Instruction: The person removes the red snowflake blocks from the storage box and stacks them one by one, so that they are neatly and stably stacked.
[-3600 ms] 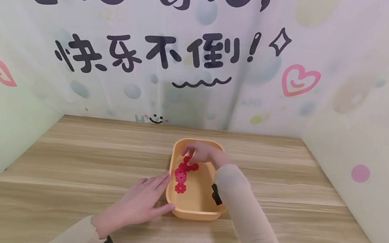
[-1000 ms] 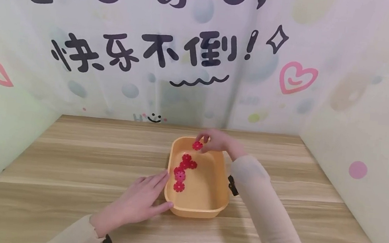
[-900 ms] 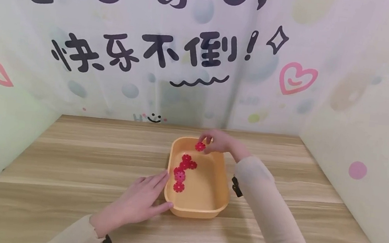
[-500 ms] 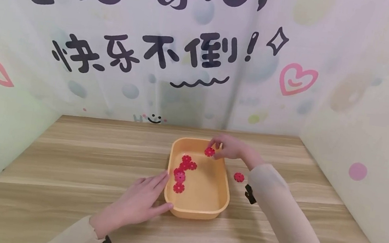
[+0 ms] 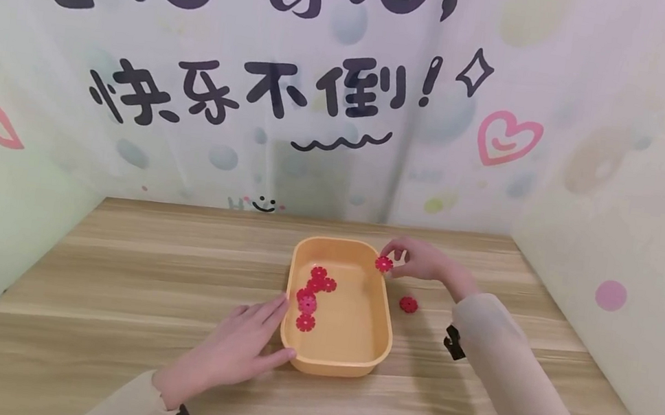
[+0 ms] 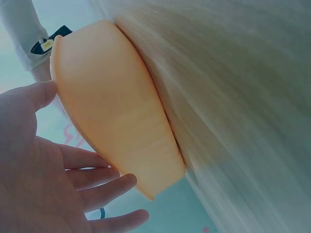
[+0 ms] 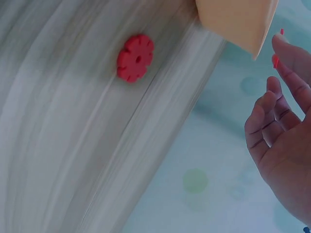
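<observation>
My left hand (image 5: 228, 350) lies at the near left side of a yellow-orange plastic tub (image 5: 350, 320), fingers fairly straight and touching its rim. In the left wrist view the left hand (image 6: 43, 184) has spread fingers along the tub's wall (image 6: 112, 107). With thumb and index finger, my right hand (image 5: 423, 260) pinches a red snowflake disc (image 5: 384, 264) above the tub's far right rim. Only slivers of that held disc (image 7: 275, 61) show in the right wrist view. Several red and pink snowflake discs (image 5: 305, 322) lie inside the tub, along its left.
Another red snowflake disc (image 5: 408, 305) lies flat on the wooden table (image 5: 190, 252) just right of the tub. The right wrist view shows this loose disc (image 7: 135, 58) too. A printed curtain (image 5: 190, 148) hangs behind the table, with pale walls on both sides.
My right hand has lifted a snowflake disc from the tub and carried it right to above the rim. The disc on the table has come into view. My left hand has stayed in place.
</observation>
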Tool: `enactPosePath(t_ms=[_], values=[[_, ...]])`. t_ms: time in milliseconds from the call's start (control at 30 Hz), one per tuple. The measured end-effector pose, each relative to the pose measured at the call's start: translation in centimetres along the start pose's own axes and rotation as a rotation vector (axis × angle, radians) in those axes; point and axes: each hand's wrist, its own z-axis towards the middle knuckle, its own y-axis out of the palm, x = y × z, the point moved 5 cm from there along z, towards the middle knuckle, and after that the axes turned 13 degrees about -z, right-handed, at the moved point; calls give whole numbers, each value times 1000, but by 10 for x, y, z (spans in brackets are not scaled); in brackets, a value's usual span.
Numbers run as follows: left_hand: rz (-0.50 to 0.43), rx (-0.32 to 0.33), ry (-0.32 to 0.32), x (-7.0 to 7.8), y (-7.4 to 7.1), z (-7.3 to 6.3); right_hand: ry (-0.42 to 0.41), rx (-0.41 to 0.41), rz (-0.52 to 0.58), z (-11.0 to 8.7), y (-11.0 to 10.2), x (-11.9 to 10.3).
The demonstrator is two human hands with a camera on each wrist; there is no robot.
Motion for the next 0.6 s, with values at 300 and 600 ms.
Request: enactPosePath(t_ms=[300,600], values=[[-5,-2,-4,-1,0,0,2,39,-8,-19,5,24],[2,0,-1,-1,2,0,22,35,18,-39,28,46]])
